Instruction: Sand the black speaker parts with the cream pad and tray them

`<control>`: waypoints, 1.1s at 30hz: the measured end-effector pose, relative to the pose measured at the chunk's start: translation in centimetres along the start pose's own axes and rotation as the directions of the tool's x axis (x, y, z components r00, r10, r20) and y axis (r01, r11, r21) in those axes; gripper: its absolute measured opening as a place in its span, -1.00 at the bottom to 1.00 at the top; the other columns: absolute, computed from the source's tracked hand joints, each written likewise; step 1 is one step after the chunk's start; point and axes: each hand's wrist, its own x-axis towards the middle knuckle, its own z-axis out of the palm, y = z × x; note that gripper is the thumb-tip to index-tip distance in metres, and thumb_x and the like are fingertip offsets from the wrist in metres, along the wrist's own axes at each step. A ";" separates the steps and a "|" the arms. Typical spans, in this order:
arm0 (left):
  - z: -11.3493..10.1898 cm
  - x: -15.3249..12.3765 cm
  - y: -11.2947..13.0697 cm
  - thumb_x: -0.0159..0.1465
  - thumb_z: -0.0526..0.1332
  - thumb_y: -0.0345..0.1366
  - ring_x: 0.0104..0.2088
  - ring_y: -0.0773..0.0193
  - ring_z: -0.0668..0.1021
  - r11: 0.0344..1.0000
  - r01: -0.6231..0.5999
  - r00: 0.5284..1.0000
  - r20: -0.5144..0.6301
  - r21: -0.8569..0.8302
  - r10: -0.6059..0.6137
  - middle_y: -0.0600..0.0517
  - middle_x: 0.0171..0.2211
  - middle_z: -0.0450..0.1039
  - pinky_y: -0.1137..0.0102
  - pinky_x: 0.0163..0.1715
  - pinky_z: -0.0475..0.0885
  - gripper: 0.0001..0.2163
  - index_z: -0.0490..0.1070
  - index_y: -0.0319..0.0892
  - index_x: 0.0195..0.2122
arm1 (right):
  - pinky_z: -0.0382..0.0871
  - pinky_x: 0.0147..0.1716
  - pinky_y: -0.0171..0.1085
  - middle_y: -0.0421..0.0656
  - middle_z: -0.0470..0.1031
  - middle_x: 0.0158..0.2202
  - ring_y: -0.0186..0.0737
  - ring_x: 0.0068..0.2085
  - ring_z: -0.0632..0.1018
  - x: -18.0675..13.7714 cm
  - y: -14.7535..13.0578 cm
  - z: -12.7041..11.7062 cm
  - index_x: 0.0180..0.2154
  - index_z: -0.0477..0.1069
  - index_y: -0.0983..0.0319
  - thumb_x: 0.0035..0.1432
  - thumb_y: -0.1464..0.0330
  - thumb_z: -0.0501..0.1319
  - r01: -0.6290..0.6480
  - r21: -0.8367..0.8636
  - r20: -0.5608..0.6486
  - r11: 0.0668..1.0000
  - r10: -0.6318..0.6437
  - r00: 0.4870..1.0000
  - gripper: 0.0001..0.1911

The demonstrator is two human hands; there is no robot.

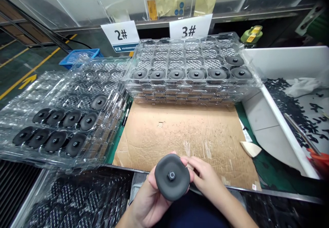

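Observation:
A round black disc part (pixel 171 177) with a small nut-like hub at its centre is held up near the bench's front edge. My left hand (pixel 147 200) grips it from below and behind, fingers wrapped round its rim. My right hand (pixel 205 178) pinches the disc's right edge with its fingertips. Both hands hover over the near edge of a brown cardboard sheet (pixel 185 135).
A stack of clear blister trays (pixel 190 67) marked 3# holds a row of the same discs at the back. Another tray stack (pixel 64 118) on the left holds several discs. More trays (pixel 77 200) lie bottom left. A white bin (pixel 290 94) of small black pieces stands right.

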 end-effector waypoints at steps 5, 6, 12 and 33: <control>0.2 0.1 0.1 0.00 0.34 -0.15 -0.12 0.09 0.53 1.000 0.006 1.000 -0.024 0.018 -0.006 -0.01 -0.07 0.48 0.35 -0.15 0.45 -0.56 0.44 -0.08 -0.07 | 0.32 -0.13 -0.20 -0.10 0.44 -0.13 -0.16 -0.11 0.44 0.0 0.1 -0.1 -0.03 0.35 0.19 0.19 0.43 0.04 -0.009 -0.007 -0.015 1.000 0.009 1.000 -0.68; 0.2 0.1 0.1 -0.02 0.35 -0.14 -0.12 0.10 0.53 1.000 0.007 1.000 -0.029 0.020 -0.006 -0.01 -0.07 0.48 0.35 -0.15 0.45 -0.56 0.44 -0.08 -0.07 | 0.32 -0.14 -0.20 -0.10 0.44 -0.14 -0.16 -0.12 0.44 0.0 0.1 -0.1 -0.03 0.35 0.19 0.19 0.43 0.04 -0.010 -0.008 -0.014 1.000 0.010 1.000 -0.68; 0.0 0.1 0.0 0.01 0.35 -0.18 -0.13 0.12 0.53 1.000 0.026 0.997 -0.070 0.011 -0.025 -0.02 -0.07 0.48 0.36 -0.17 0.45 -0.58 0.44 -0.09 -0.08 | 0.33 -0.16 -0.22 -0.12 0.45 -0.15 -0.17 -0.13 0.45 -0.1 0.0 0.0 -0.04 0.37 0.15 0.20 0.43 0.04 0.000 -0.011 -0.006 1.000 0.000 1.000 -0.70; 0.5 0.8 -0.6 -0.04 0.39 -0.23 -0.08 0.24 0.50 0.982 -0.073 0.978 -0.180 0.172 0.104 -0.02 -0.10 0.50 0.47 -0.07 0.37 -0.56 0.45 -0.08 -0.10 | 0.21 -0.44 -0.26 -0.14 0.36 -0.40 -0.23 -0.40 0.32 -0.6 -10.0 -5.4 -0.04 0.35 0.17 0.22 0.54 -0.07 0.472 -0.348 -0.095 0.810 -0.531 0.842 -0.63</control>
